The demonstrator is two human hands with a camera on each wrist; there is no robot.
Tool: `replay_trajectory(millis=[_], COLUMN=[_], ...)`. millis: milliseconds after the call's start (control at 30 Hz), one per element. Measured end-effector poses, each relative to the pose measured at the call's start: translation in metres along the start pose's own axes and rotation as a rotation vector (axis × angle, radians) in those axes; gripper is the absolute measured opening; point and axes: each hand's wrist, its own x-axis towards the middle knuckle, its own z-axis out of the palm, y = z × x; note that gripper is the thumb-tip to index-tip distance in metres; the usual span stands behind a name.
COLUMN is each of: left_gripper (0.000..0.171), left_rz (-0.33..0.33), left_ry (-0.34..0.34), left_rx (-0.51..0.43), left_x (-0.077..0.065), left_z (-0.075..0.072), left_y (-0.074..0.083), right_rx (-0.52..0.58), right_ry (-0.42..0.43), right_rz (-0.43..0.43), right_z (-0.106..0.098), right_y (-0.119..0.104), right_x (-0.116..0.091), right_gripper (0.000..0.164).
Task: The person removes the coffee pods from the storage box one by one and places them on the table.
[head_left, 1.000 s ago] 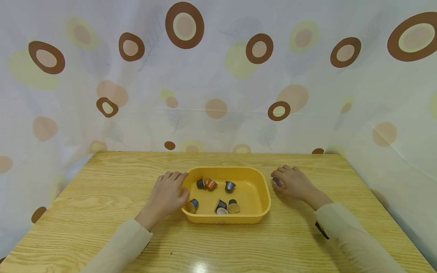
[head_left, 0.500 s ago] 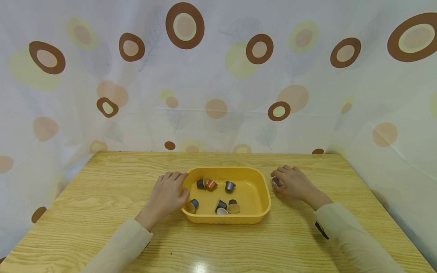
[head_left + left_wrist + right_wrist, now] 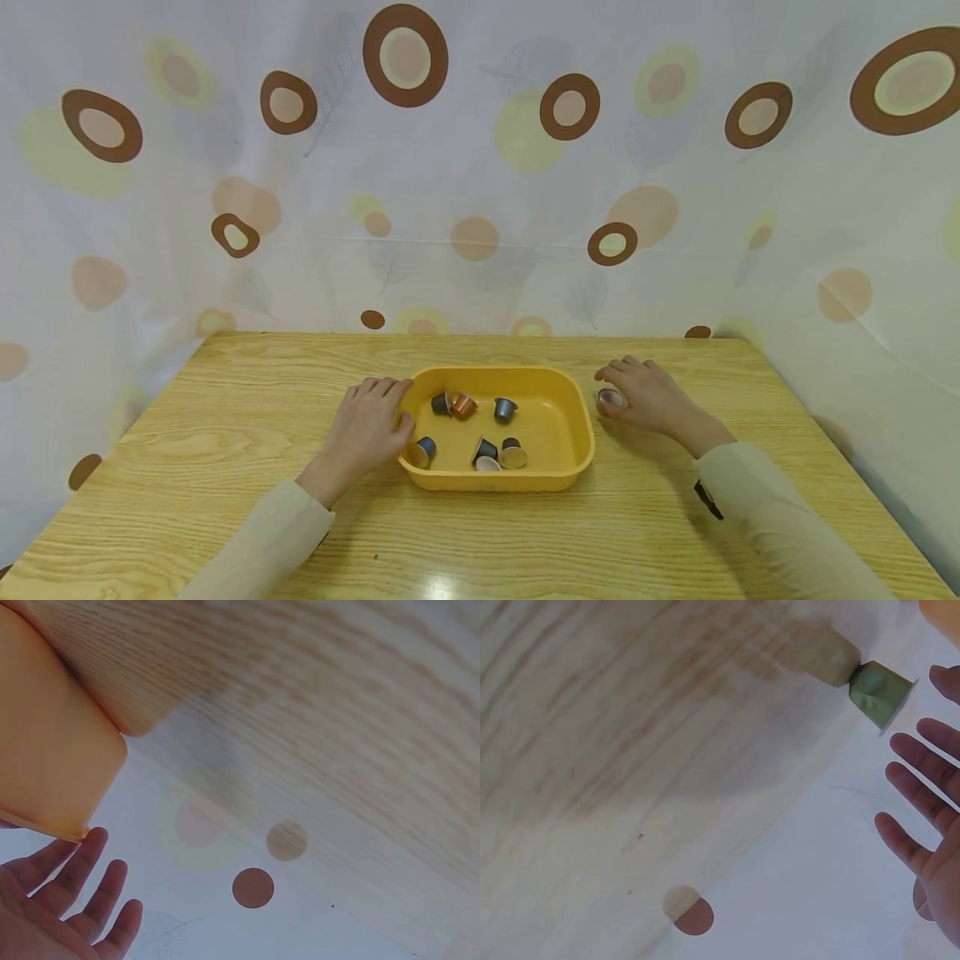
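Observation:
A small green coffee capsule (image 3: 880, 694) stands on the table with its pale lid facing up, seen as the lid (image 3: 611, 398) in the head view. My right hand (image 3: 647, 398) hovers around it, fingers and thumb spread apart from the capsule. In the right wrist view a gap shows between the fingertips (image 3: 904, 742) and the lid. My left hand (image 3: 364, 427) rests at the left end of a yellow tray (image 3: 491, 482), its fingers fairly straight. A fingertip (image 3: 96, 836) touches the tray's rim in the left wrist view; the thumb is mostly hidden there.
Several coffee capsules lie in the tray, among them an orange one (image 3: 465, 406), a blue-grey one (image 3: 505, 410) and a blue one (image 3: 426, 447). The wooden table (image 3: 487, 550) ends at a patterned cloth (image 3: 480, 183) behind and at both sides.
My right hand has loosened and lifted slightly off the capsule, its fingers and thumb farther apart, so more of the lid shows. The left hand and the tray have not moved.

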Motion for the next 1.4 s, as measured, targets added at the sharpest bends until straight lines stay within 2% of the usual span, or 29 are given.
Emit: replay_trajectory(millis=[267, 667, 1033, 1400], left_gripper=[0.039, 0.039, 0.039, 0.039], left_rz=[-0.014, -0.030, -0.057, -0.070], left_ry=[0.002, 0.001, -0.010, -0.020], left_rx=[-0.002, 0.003, -0.012, -0.025], left_x=[0.001, 0.000, -0.001, -0.003], left_z=[0.000, 0.001, 0.000, -0.001], left_y=[0.001, 0.000, 0.001, 0.002], right_rx=[0.010, -0.014, -0.061, -0.055], right_ry=[0.026, 0.123, 0.153, 0.056], right_rz=[-0.011, -0.098, -0.179, -0.206], right_z=[-0.011, -0.020, -0.029, -0.025], right_y=[-0.005, -0.012, -0.033, -0.061], right_x=[0.005, 0.013, 0.025, 0.029], right_gripper=[0.028, 0.031, 0.032, 0.031])
